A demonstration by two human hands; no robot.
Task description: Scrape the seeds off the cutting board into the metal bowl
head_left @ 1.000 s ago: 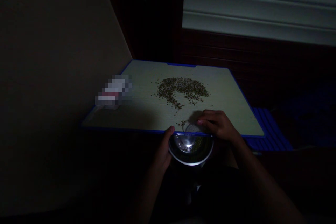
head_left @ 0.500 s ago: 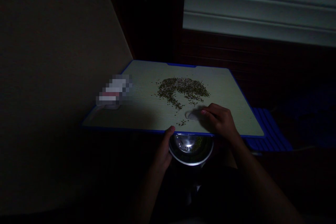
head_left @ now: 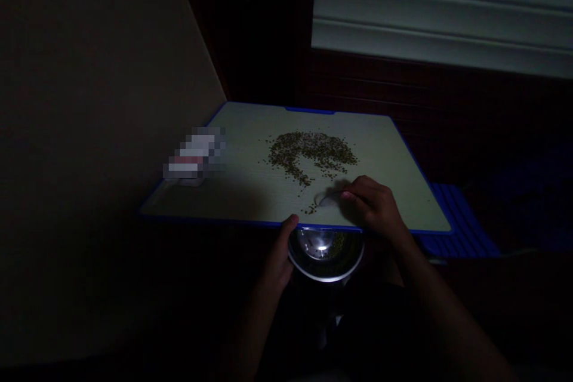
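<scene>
Pinching a probably light, bendy scraper (head_left: 331,196) by its right end in right fingers (head_left: 353,194), resting left fingers (head_left: 289,225) with unclear grip at near edge of board (head_left: 380,143).

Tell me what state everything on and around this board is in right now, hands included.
Board: lying flat, strewn with grains.
Grains: loose, in a curved patch plus a smaller cluster.
Metal bowl: partly hidden by the board, some grains inside.
Left hand: holding the bowl's side.
Right hand: pinching a thin piece.
Thin piece: tilted.
Pixelated item: state unclear.
</scene>
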